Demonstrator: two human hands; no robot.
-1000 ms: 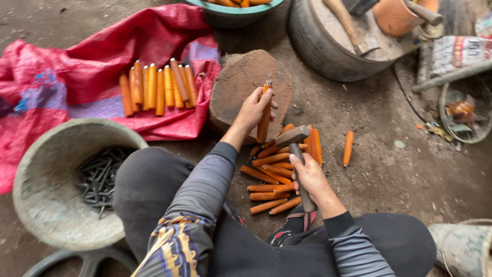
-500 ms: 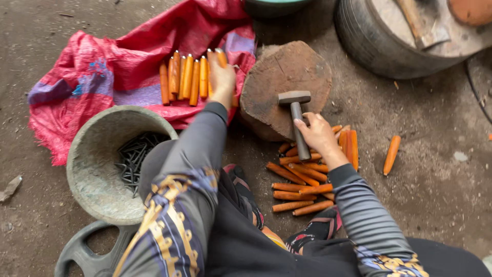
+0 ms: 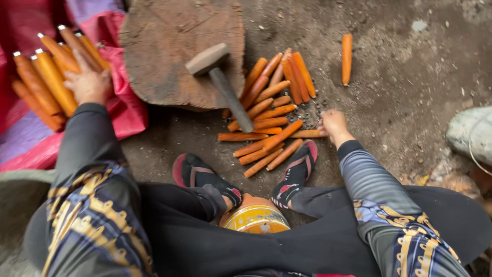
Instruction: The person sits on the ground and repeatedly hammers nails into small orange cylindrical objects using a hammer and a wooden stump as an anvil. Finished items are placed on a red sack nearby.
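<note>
Two bare hands seen from above, fingertips mostly hidden. Left hand [image 3: 88, 82] laid flat, fingers loosely spread, on a row of orange handles with metal tips [image 3: 48, 79] over red cloth [image 3: 128, 110], partly cut off at the frame's edge; grip unclear. Right hand [image 3: 333, 124] lowered to the ground, fingers curled at the end of one handle in the loose orange pile [image 3: 266, 113], hold unclear. Hammer [image 3: 221, 82] left lying on the wooden block [image 3: 174, 46], untouched. One stray handle [image 3: 347, 58] well apart. Sandalled feet [image 3: 297, 172] just below the pile.
</note>
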